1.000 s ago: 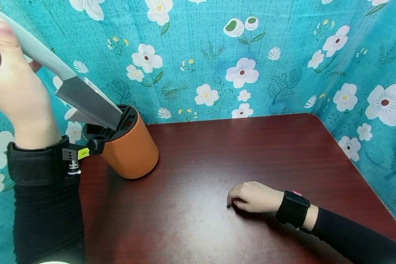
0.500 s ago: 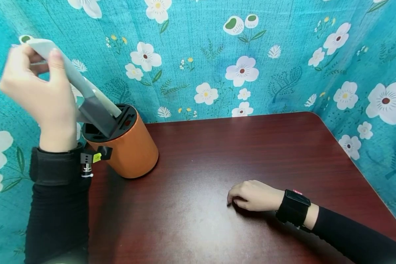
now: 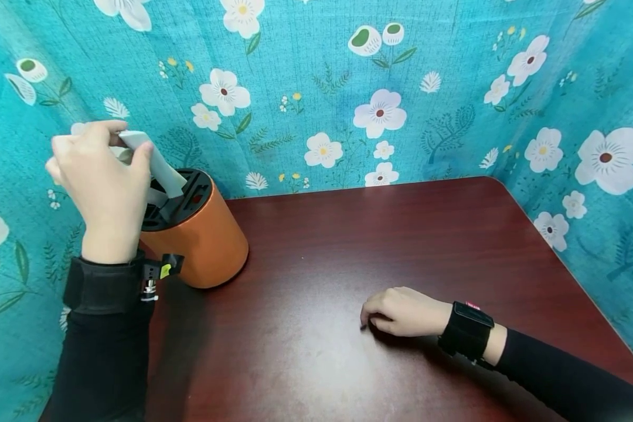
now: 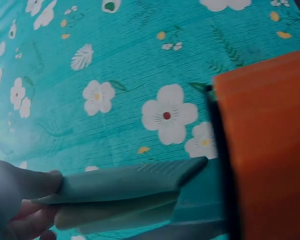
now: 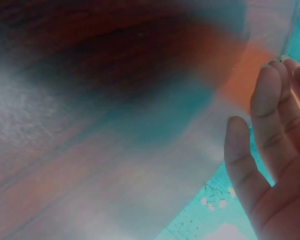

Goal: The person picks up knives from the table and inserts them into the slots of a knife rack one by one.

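My left hand (image 3: 105, 176) pinches the pale grey-green handle (image 3: 155, 161) of a broad-bladed kitchen knife. Most of its blade is down inside the slotted black top (image 3: 197, 187) of an orange knife block (image 3: 211, 246). Seen from the left wrist, the thumb lies along the knife handle (image 4: 120, 181), and a short stretch of blade (image 4: 197, 200) shows before the block (image 4: 270, 150). Other pale knife handles (image 4: 115, 212) sit close beside it, partly hidden. My right hand (image 3: 403, 312) rests on the table with loosely bent fingers and holds nothing; the right wrist view shows its fingers (image 5: 265, 105).
The dark reddish-brown table (image 3: 306, 246) has a rounded far right corner. A turquoise flowered curtain (image 3: 295, 70) hangs close along its back and right sides. The knife block stands at the table's back left, near the curtain.
My left hand has come down and to the right, sliding the knife's blade deeper into the block until little of it shows. My right hand stays in place.
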The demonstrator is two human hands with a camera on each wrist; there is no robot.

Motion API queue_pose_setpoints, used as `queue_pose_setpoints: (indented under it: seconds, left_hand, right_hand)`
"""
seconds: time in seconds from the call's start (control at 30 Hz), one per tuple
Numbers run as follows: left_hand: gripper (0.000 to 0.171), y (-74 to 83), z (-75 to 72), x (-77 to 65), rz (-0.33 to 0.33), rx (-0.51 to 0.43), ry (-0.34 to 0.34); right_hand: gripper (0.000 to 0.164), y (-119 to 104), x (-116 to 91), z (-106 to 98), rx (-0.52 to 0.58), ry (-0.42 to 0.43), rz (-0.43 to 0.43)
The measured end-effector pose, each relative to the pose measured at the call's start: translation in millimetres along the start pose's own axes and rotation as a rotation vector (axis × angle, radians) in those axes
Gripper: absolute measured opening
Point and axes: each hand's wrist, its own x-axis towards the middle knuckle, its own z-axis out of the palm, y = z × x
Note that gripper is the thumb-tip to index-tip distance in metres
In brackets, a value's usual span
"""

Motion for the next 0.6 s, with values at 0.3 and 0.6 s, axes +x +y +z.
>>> queue_pose_setpoints:
  seconds: [0.3,0.6]
  left_hand:
    - [0.033,3.0,-3.9,-8.1,0.143,0.026,-0.036]
    - [0.033,14.7,-13.3,-22.6,0.147,-0.016,0.024]
  right_hand:
    - [0.021,-1.4,2.6,-6.7,-0.001,0.029,-0.025]
    - [0.021,-4.8,5.3,-16.8,0.036,0.056,0.008]
